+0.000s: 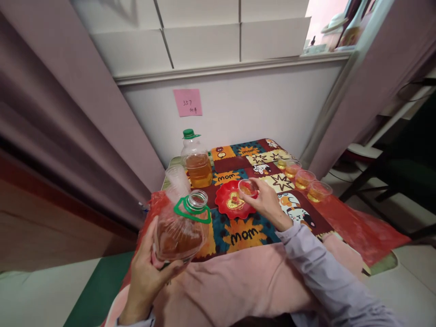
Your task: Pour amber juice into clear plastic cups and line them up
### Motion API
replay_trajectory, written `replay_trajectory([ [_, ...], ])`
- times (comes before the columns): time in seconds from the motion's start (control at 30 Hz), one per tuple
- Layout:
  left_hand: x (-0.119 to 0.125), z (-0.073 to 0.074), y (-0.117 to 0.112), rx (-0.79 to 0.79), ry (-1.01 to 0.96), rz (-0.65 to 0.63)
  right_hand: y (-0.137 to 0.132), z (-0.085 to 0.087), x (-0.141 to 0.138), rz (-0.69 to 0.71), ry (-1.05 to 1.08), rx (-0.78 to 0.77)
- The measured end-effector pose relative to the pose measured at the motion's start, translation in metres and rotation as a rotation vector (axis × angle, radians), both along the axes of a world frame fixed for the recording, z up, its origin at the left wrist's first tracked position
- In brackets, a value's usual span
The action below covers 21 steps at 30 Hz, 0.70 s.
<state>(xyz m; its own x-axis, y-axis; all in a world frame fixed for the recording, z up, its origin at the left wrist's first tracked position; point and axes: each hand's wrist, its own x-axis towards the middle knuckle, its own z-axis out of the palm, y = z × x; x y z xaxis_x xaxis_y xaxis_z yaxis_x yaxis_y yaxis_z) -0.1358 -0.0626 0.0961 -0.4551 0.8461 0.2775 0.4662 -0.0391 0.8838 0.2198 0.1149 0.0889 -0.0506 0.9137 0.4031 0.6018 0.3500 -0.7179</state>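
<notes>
My left hand (pixel 146 272) grips the underside of a large clear plastic jug (pixel 180 227) of amber liquid, uncapped, with a green handle ring at its neck. My right hand (pixel 267 200) pinches a small clear cup (pixel 248 187) holding a little amber liquid, just above the far edge of a red plate (pixel 231 204). A stack of empty clear cups (pixel 177 179) stands behind the jug. A second jug (pixel 195 159) with a green cap stands at the back of the patterned table (pixel 248 236).
Several small cups (pixel 304 179) filled with amber liquid stand in a row at the table's right back. A pink note (pixel 187 102) is stuck on the white wall. Red plastic sheet (pixel 361 227) hangs off the table's right. A dark chair (pixel 402 177) stands further right.
</notes>
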Motion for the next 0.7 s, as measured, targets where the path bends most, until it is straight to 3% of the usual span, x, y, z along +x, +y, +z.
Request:
replay_trajectory([
  [0.1, -0.002, -0.003, 0.001, 0.003, 0.025, 0.003, -0.025, 0.002, 0.037, -0.1, 0.084, -0.006],
  [0.23, -0.003, -0.007, 0.002, 0.038, 0.064, 0.013, -0.058, -0.016, 0.108, -0.322, 0.098, -0.091],
  [0.43, -0.007, -0.01, 0.004, 0.009, 0.112, -0.008, -0.081, -0.044, 0.207, -0.707, -0.119, -0.163],
  [0.53, -0.007, -0.009, 0.004, 0.003, 0.123, -0.026, -0.08, -0.048, 0.228, -0.784, -0.174, -0.181],
  [0.7, -0.004, -0.008, 0.005, 0.055, 0.052, -0.045, -0.072, -0.053, 0.24, -0.795, -0.135, -0.206],
])
